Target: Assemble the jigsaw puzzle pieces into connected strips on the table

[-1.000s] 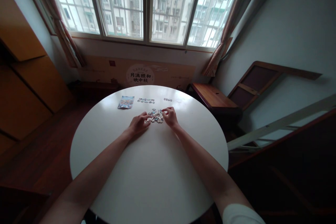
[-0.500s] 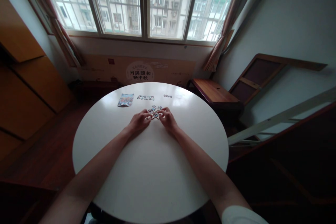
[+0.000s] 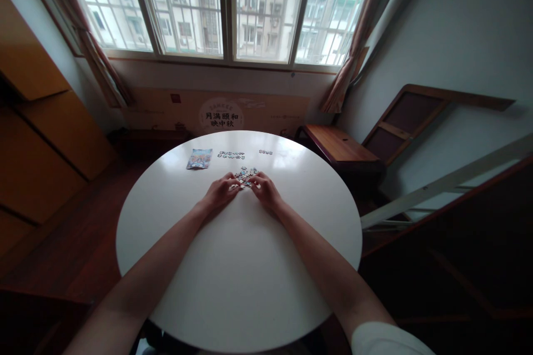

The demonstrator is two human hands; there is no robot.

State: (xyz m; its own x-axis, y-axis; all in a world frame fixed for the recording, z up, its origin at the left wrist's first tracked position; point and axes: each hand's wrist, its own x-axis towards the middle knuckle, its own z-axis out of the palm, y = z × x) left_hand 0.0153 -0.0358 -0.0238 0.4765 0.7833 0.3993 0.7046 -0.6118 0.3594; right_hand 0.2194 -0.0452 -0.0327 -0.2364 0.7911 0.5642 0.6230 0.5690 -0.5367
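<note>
A small heap of jigsaw puzzle pieces (image 3: 244,175) lies on the white round table (image 3: 245,272), with one hand at either side of it. From the left, my left hand (image 3: 222,187) reaches in, fingers curled and thumb tip pressed towards them on a puzzle piece at the heap's near edge. Opposite, my right hand (image 3: 265,189) has its fingers bent and pinched on a puzzle piece at the right side. Both pieces are small and partly hidden by the fingertips.
Beyond the heap, two rows of puzzle pieces (image 3: 231,155) and a shorter row (image 3: 265,151) lie apart. A colourful picture sheet (image 3: 199,158) rests at the back left. A wooden side table (image 3: 341,144) stands behind the table on the right, below a barred window (image 3: 266,8).
My right hand has come left and nearer, from the heap's far right side to its near right. My left hand stays at the left edge, fingers shifting slightly. The view has tilted a little.
</note>
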